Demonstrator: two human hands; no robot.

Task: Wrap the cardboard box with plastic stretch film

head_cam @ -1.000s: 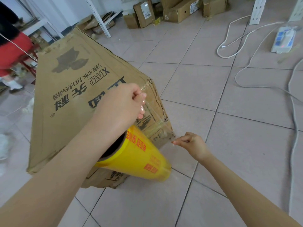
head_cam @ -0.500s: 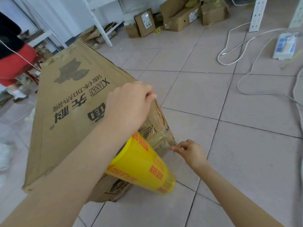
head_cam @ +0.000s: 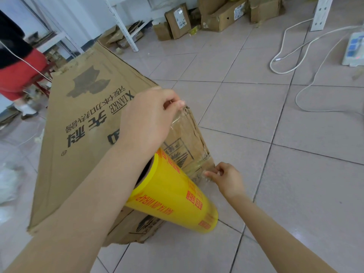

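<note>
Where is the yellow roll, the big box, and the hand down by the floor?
yellow stretch film roll (head_cam: 173,196), head view, on its printed yellow side.
cardboard box (head_cam: 82,119), head view, on its printed top face.
right hand (head_cam: 228,179), head view, on its back.

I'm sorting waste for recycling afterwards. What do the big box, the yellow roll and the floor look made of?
Box: brown corrugated cardboard, matt, with torn, creased edges. Roll: thin clear plastic film, glossy, seemingly wound over a yellow printed core; a wrinkled sheet of it shines on the box corner. Floor: glazed-looking tile, probably ceramic, with dark grout lines.
</note>
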